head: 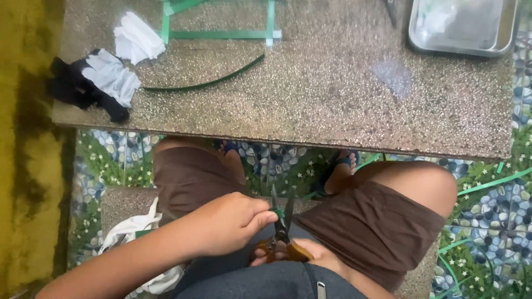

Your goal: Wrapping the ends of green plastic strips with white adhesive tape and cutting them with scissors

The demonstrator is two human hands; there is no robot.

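Two hands meet low in the head view, above a lap in brown shorts. One pair of scissors [281, 221] stands between them, dark metal blades parted and pointing up, orange-brown handles below. Right hand [293, 254] is wrapped around those handles, mostly hidden behind the waist. Left hand [230, 221] is curled, thumb and fingertips pinched on one small green strip piece [278, 212] held right at the blades.

One speckled stone slab [310, 83] forms the table ahead, rough and grainy. On it lie several flat green plastic strips [221, 34], straight ones crossing near the far edge and one long curved strip [208, 83] bowing toward the near edge. Two pale crumpled cloths, a white one [137, 37] and a greyish one [113, 76], sit at the far left, the second resting on one black cloth [72, 86]. One shiny rectangular metal tray [463, 27] occupies the far right corner. More green strips [487, 182] lie on the pebble-patterned floor at right.
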